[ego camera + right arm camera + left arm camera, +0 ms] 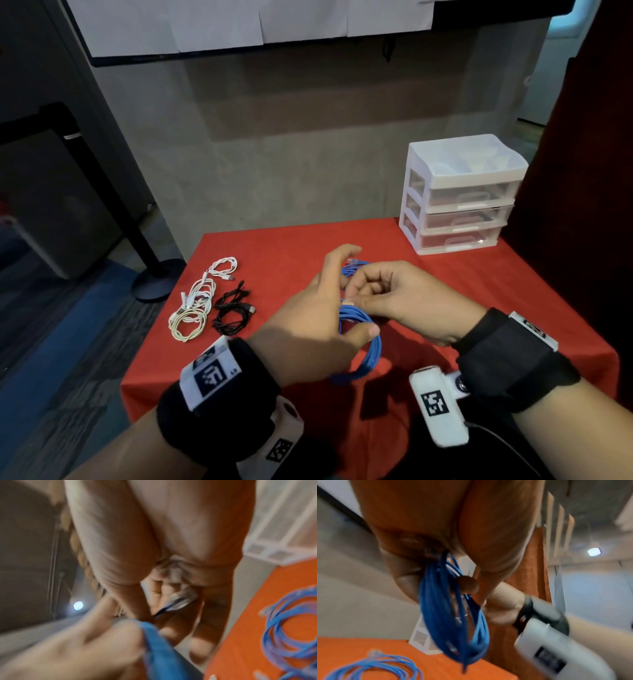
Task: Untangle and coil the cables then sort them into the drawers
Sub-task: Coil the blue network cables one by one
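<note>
1. Above the near middle of the red tablecloth point(462, 284), the left hand point(308, 318) grips a coiled blue cable point(368, 346), the thumb curled over the loops so the bundle hangs down from the palm.
2. The right hand point(404, 301) pinches the coil's upper part; the right wrist view shows a clear plug end point(181, 599) pinched in its curled fingers, though blur hides the detail.
3. A second blue cable point(373, 665) lies loosely looped on the cloth, just beyond the hands.
4. At the far left of the table, coiled white cables point(197, 305) and a black cable point(233, 308) lie side by side, not yet put away.
5. The drawer unit point(459, 195) stands at the far right corner with all drawers closed.
6. Risk: the hanging loops are held only at the top, so easing the left thumb while tucking the end could let them spring apart and tangle again.
7. Risk: a loose tuck could undo itself on the way to the drawer, and opening a drawer needs a free hand.
</note>
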Tool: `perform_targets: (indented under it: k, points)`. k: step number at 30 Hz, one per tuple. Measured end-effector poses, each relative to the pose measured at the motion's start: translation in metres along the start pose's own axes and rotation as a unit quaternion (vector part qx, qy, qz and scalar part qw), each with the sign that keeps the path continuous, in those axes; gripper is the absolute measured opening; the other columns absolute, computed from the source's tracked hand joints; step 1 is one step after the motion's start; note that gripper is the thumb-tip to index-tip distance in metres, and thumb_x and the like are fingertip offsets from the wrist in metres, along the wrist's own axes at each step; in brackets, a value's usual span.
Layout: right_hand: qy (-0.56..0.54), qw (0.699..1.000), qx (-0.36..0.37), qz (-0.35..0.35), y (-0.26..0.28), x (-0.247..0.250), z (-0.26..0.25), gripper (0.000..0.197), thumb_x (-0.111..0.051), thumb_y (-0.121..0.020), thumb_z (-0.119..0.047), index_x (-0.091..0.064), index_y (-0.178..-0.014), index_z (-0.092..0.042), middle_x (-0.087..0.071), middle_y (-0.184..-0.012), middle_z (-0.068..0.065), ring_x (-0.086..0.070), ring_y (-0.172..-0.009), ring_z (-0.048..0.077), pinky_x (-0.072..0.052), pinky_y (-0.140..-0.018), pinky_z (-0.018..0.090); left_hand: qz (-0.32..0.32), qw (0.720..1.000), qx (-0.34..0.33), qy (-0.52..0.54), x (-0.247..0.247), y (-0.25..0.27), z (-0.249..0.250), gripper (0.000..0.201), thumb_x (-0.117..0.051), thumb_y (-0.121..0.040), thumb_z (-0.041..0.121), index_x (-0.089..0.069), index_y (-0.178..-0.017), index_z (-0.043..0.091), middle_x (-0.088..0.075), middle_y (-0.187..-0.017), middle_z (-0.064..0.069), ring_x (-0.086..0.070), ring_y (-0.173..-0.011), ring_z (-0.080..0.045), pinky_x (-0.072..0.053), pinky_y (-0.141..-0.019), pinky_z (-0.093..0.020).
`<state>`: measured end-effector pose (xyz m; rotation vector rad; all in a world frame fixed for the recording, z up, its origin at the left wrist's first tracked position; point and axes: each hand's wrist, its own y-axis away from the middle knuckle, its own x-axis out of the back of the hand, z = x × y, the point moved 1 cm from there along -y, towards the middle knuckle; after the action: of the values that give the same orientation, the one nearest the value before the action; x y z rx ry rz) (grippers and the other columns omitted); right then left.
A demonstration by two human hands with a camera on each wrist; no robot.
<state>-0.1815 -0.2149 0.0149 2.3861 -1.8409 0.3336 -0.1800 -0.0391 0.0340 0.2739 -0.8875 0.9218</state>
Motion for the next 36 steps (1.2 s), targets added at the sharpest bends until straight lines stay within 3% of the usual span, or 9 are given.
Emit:
perform_targets:
  k: [3, 6, 10, 15, 20, 23, 27, 31, 36]
  points:
    - [0.002, 0.998, 0.006, 0.056, 0.001, -0.013, 0.002, 0.009, -0.068, -0.094, -0.002, -0.062, -0.089, 0.002, -0.057, -0.064, 0.007, -0.052, -0.052, 0.015, -0.044, -0.053, 0.022, 0.028, 1.000, 0.002, -0.003, -0.006, -0.001, -0.006, 0.095, -0.078, -0.081, 0.028, -0.014, -0.147, 0.052, -0.052, -0.129, 0.014, -0.062, -0.091, 0.001, -0.041, -0.080, -0.017]
    - [-0.016, 0.995, 0.025, 0.097, 0.004, -0.019, 0.006, 0.009, -0.066, -0.096, -0.003, -0.061, -0.088, -0.001, -0.060, -0.066, 0.008, -0.057, -0.054, 0.028, -0.049, -0.051, 0.033, 0.017, 0.960, 0.026, 0.277, -0.012, 0.001, -0.012, 0.077, -0.075, -0.087, 0.006, -0.032, -0.145, 0.035, -0.061, -0.112, 0.007, -0.067, -0.071, -0.008, -0.054, -0.067, -0.027]
    - [-0.004, 0.988, 0.044, 0.149, 0.007, -0.012, 0.010, 0.010, -0.069, -0.095, -0.007, -0.066, -0.086, -0.008, -0.060, -0.071, 0.009, -0.053, -0.062, 0.025, -0.044, -0.058, 0.034, -0.050, 0.919, 0.114, 0.374, -0.001, 0.008, -0.027, 0.029, -0.047, -0.103, 0.030, -0.056, -0.118, 0.007, -0.066, -0.102, -0.025, -0.072, -0.081, -0.027, -0.056, -0.081, -0.040]
    - [0.085, 0.974, 0.072, 0.197, 0.001, -0.016, 0.006, 0.011, -0.082, -0.085, -0.022, -0.073, -0.079, -0.022, -0.071, -0.081, 0.002, -0.065, -0.071, 0.018, -0.055, -0.075, 0.040, -0.001, 0.954, 0.070, 0.290, -0.008, 0.011, -0.038, 0.031, -0.041, -0.108, 0.024, -0.051, -0.083, 0.009, -0.053, -0.063, 0.001, -0.057, -0.057, -0.017, -0.047, -0.065, -0.032]
    - [0.176, 0.943, 0.092, 0.265, 0.000, -0.033, -0.006, 0.009, -0.078, -0.086, -0.026, -0.077, -0.077, -0.026, -0.071, -0.075, -0.010, -0.065, -0.073, 0.005, -0.053, -0.074, 0.032, 0.139, 0.982, 0.043, 0.124, -0.017, 0.006, -0.050, 0.015, -0.051, -0.102, 0.027, -0.052, -0.088, 0.023, -0.050, -0.056, 0.002, -0.047, -0.048, -0.020, -0.045, -0.052, -0.037]
    - [0.167, 0.946, 0.102, 0.257, 0.009, -0.055, -0.006, 0.011, -0.069, -0.093, -0.021, -0.078, -0.087, -0.023, -0.075, -0.079, -0.013, -0.067, -0.075, 0.001, -0.053, -0.074, 0.026, 0.208, 0.953, 0.066, 0.210, -0.019, 0.003, -0.048, 0.018, -0.048, -0.105, 0.016, -0.052, -0.088, 0.017, -0.049, -0.057, -0.002, -0.048, -0.041, -0.020, -0.046, -0.044, -0.031]
    - [0.151, 0.939, 0.101, 0.291, 0.015, -0.059, 0.000, 0.018, -0.079, -0.084, -0.021, -0.080, -0.096, -0.035, -0.069, -0.097, -0.011, -0.063, -0.099, 0.010, -0.048, -0.096, 0.029, 0.210, 0.914, 0.082, 0.338, -0.018, 0.003, -0.041, 0.019, -0.042, -0.107, 0.014, -0.051, -0.093, 0.004, -0.046, -0.062, -0.007, -0.042, -0.042, -0.013, -0.041, -0.042, -0.023]
    - [0.043, 0.966, 0.090, 0.240, 0.016, -0.049, -0.010, 0.029, -0.088, -0.076, -0.013, -0.079, -0.092, -0.036, -0.068, -0.100, -0.005, -0.064, -0.105, 0.019, -0.044, -0.108, 0.043, 0.191, 0.898, 0.049, 0.393, -0.012, 0.008, -0.036, 0.019, -0.041, -0.108, 0.019, -0.052, -0.103, 0.004, -0.044, -0.067, -0.007, -0.040, -0.045, -0.013, -0.045, -0.053, -0.057]
    - [-0.075, 0.977, 0.087, 0.178, 0.014, -0.053, -0.015, 0.037, -0.079, -0.082, 0.003, -0.059, -0.104, -0.018, -0.069, -0.099, 0.021, -0.070, -0.080, 0.033, -0.056, -0.082, 0.049, 0.151, 0.903, 0.024, 0.403, -0.003, 0.008, -0.025, 0.021, -0.039, -0.108, 0.018, -0.052, -0.106, 0.001, -0.046, -0.068, -0.008, -0.041, -0.046, -0.009, -0.058, -0.051, -0.040]
